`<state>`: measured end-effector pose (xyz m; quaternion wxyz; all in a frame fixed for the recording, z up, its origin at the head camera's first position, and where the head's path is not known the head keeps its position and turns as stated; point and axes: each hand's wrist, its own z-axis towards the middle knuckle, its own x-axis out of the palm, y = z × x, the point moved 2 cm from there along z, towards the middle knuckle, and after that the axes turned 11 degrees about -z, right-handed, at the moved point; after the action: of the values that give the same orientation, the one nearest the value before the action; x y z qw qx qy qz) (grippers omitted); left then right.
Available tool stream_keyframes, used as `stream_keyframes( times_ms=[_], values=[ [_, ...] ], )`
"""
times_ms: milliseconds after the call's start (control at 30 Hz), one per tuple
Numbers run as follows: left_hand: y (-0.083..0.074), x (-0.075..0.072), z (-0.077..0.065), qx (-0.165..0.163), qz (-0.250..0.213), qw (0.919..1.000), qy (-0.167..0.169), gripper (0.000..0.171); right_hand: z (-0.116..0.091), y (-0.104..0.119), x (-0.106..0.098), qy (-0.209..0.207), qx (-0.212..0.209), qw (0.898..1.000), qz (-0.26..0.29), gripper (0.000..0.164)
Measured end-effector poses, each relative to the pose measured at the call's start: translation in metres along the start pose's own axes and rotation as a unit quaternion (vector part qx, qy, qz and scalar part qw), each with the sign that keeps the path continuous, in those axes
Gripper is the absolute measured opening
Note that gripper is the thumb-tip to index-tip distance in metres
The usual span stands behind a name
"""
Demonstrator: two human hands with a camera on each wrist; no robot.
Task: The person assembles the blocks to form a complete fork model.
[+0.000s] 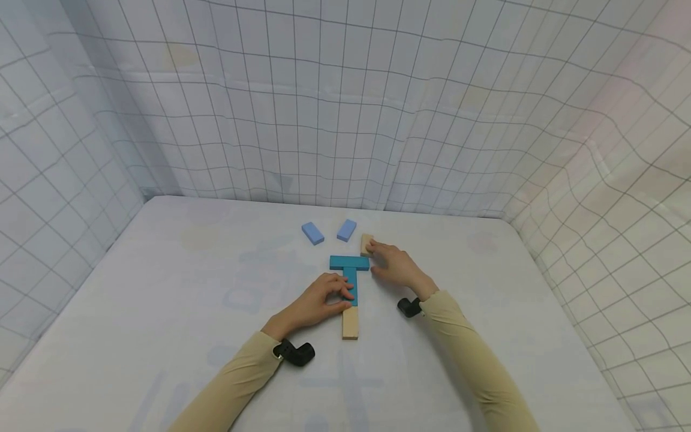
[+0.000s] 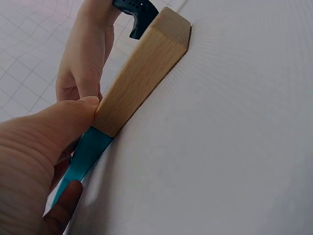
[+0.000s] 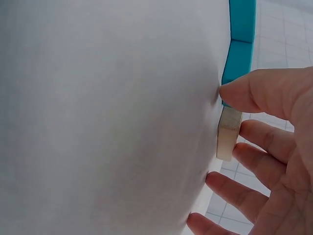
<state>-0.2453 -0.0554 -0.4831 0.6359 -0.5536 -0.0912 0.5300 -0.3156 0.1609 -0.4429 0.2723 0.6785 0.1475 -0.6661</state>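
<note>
Left sleeve [image 1: 229, 384] and right sleeve [image 1: 475, 363], both beige and cut off below, lay nearest the head camera on a white table [image 1: 162, 270]. Across it, left to right, lay a pale blue block [image 1: 313, 233], a teal upright [image 1: 352, 275] beneath a teal crossbar [image 1: 349, 263], a second pale blue block [image 1: 346, 230], and a far wooden block [image 1: 365, 241] at the crossbar's right end. A near wooden block [image 1: 350, 324] extended the upright. Fingers hid parts of the upright and far wooden block; faint table marks were blurred. The left hand [image 1: 317, 301] was relaxed and unclenched, thumb at the upright's lower seam, fingers over the upright. The right hand [image 1: 397, 266] was spread, fingertips touching the far wooden block without grasping.
</note>
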Motion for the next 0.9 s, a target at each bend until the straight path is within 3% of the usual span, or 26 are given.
stream_keyframes(
  times_ms=[900],
  values=[
    [-0.0026, 0.0001, 0.0003, -0.008, 0.003, 1.0000, -0.001, 0.007, -0.0014, 0.0015, 0.0033, 0.000, -0.012, 1.000, 0.020, 0.056]
  ],
)
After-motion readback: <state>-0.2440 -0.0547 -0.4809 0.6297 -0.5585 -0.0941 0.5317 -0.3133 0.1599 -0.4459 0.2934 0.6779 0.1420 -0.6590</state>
